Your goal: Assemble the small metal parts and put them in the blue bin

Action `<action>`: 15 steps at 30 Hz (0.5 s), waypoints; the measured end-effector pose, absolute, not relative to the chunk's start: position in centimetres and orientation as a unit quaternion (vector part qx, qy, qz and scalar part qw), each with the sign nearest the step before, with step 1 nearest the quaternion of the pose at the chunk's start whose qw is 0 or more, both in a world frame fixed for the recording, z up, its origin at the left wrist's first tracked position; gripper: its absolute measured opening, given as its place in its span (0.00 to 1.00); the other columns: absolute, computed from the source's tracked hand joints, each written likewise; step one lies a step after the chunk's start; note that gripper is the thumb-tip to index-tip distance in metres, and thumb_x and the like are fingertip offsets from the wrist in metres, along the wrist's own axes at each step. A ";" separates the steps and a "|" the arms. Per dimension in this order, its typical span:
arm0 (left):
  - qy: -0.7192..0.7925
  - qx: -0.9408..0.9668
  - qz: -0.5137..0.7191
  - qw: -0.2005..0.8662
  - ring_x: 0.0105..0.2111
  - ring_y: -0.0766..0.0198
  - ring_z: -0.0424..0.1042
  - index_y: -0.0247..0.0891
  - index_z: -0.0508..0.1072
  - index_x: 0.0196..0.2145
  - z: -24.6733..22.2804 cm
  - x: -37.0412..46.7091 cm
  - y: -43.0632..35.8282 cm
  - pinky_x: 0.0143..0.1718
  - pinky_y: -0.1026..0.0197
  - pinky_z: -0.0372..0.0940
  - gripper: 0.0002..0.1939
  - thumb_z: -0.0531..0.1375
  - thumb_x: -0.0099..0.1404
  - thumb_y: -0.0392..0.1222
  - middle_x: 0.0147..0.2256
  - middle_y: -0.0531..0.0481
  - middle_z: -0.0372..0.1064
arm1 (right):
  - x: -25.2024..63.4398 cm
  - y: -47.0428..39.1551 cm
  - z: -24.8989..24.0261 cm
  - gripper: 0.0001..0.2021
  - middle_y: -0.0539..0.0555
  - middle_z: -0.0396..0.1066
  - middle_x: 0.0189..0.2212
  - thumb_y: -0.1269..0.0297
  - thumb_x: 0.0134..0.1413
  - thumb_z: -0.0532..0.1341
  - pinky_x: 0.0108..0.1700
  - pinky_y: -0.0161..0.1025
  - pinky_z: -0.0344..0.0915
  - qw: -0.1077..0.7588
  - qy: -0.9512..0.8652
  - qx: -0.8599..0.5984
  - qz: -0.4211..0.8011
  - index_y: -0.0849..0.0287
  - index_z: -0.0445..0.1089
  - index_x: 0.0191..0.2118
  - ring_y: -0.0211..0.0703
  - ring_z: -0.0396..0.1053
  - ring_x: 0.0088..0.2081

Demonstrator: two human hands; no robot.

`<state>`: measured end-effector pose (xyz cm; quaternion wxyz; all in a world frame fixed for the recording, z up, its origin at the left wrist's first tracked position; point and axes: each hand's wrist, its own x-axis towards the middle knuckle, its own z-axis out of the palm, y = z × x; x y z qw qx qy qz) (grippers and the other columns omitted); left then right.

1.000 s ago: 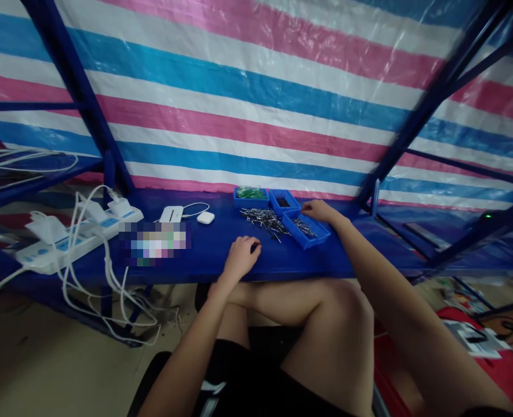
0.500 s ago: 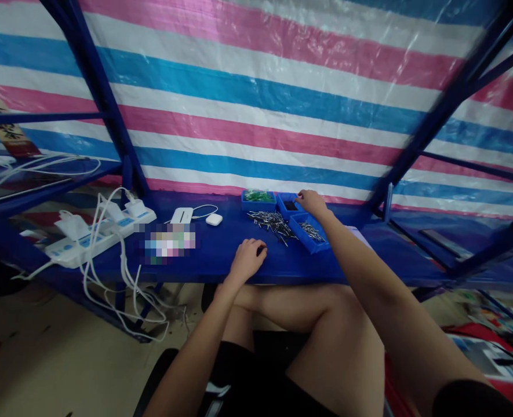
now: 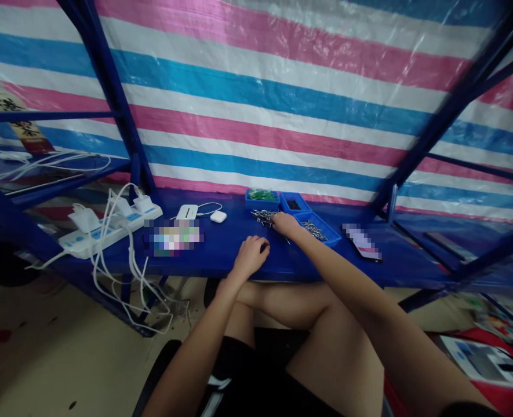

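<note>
My left hand point(image 3: 251, 256) rests on the blue table with curled fingers; a dark spot shows by its thumb, and what it holds, if anything, I cannot make out. Over the loose pile of thin black-and-silver pieces point(image 3: 261, 214) is my right hand point(image 3: 286, 224), its fingers bent down and closed at the pile's right side. Its fingertips are partly hidden. Behind the pile stands a blue tray of green pieces point(image 3: 262, 205). Beside it is a smaller blue tray with black pieces point(image 3: 294, 205). Silver pins point(image 3: 315, 230) lie in a third blue tray point(image 3: 331, 238), partly behind my right forearm.
On the left lie a white power strip point(image 3: 108, 231) with tangled cables, a white device point(image 3: 187, 212), a small white case point(image 3: 218, 216) and a blurred-out item point(image 3: 173, 237). A phone point(image 3: 363, 242) lies on the right. Blue frame posts and a striped sheet point(image 3: 256, 127) stand behind.
My right hand has moved left and toward me, from the tray of black pieces to the loose pile. The phone now shows fully. My left hand stays nearly where it was.
</note>
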<state>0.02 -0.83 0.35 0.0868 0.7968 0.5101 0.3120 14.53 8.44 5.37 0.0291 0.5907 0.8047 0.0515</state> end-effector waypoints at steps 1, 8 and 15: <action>0.510 0.798 0.311 0.084 0.39 0.58 0.64 0.40 0.71 0.35 0.3 0.0 -0.8 0.40 0.58 0.58 0.10 0.52 0.62 0.43 0.35 0.48 0.69 | 14.5 8.5 5.2 0.14 0.65 0.69 0.43 0.71 0.56 0.50 0.45 0.40 0.63 0.019 0.798 0.600 0.049 0.64 0.68 0.44 0.49 0.68 0.45; 0.502 0.801 0.317 0.080 0.37 0.58 0.65 0.39 0.72 0.34 0.1 0.0 -0.8 0.39 0.58 0.59 0.10 0.52 0.61 0.42 0.35 0.47 0.70 | 14.7 8.0 4.7 0.14 0.63 0.68 0.41 0.74 0.56 0.48 0.43 0.39 0.62 -0.065 0.776 0.625 0.058 0.63 0.65 0.45 0.48 0.68 0.43; 0.494 0.797 0.335 0.088 0.37 0.58 0.66 0.39 0.73 0.35 -0.2 0.1 -0.6 0.40 0.58 0.60 0.09 0.54 0.60 0.41 0.34 0.47 0.71 | 15.2 5.6 4.8 0.12 0.61 0.66 0.42 0.72 0.57 0.49 0.44 0.37 0.60 -0.157 0.792 0.581 0.103 0.63 0.64 0.45 0.46 0.65 0.43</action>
